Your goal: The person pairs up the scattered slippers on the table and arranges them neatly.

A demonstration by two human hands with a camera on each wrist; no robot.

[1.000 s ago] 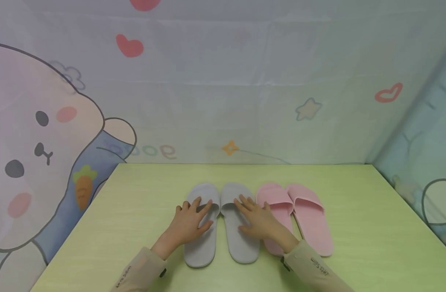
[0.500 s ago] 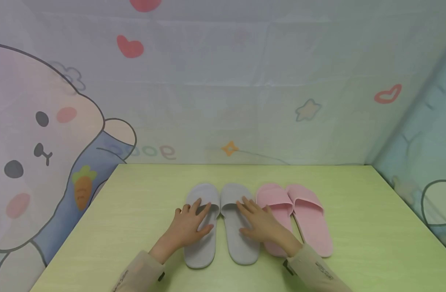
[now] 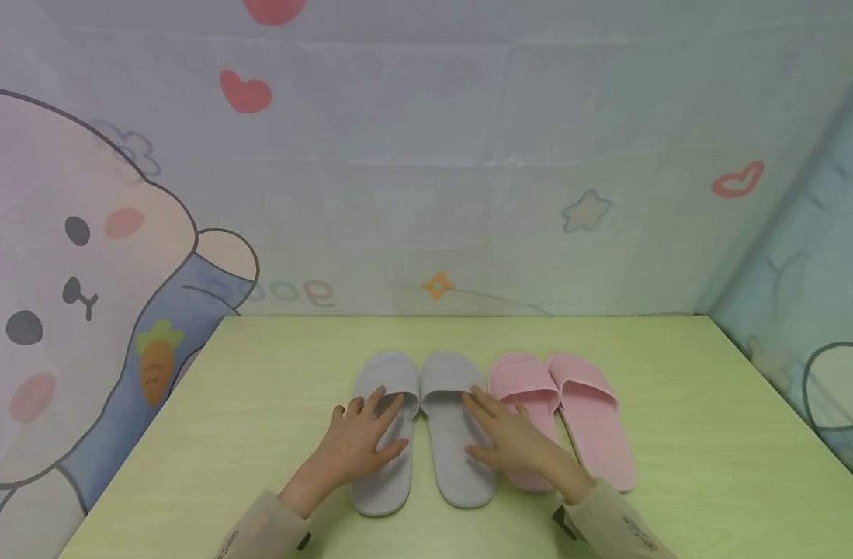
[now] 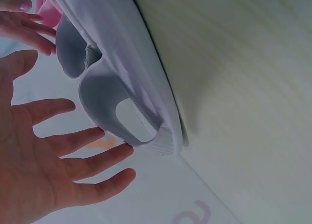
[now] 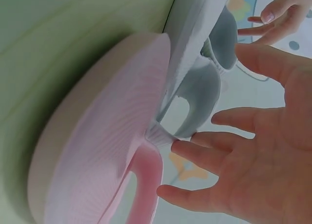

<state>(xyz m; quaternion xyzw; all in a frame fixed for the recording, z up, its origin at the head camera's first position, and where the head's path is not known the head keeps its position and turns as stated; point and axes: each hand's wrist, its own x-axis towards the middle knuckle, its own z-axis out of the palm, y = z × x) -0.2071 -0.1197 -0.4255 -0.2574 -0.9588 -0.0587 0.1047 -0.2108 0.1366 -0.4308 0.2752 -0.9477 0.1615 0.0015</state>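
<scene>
Two grey slippers stand side by side in the head view: the left grey slipper [image 3: 383, 481] and the right grey slipper [image 3: 462, 477]. Over the left one my left hand [image 3: 352, 442] is spread, palm down, fingertips by the strap's edge. My right hand [image 3: 513, 442] hovers between the right grey slipper and the left pink slipper [image 3: 520, 373], which it partly hides. Both wrist views show spread fingers with nothing gripped. Whether the fingertips touch the grey straps I cannot tell. Beside it lies the right pink slipper [image 3: 601, 435].
All the slippers lie on a pale green table [image 3: 258, 404], toes toward its back edge. Behind it hangs a printed cloth [image 3: 412, 155] with a cartoon bear [image 3: 70, 256] on the left. Another cloth side [image 3: 817, 272] borders the table at the right.
My right hand has drawn back a little toward me and to the right. The left hand has slid slightly back and left. The slippers have kept their places.
</scene>
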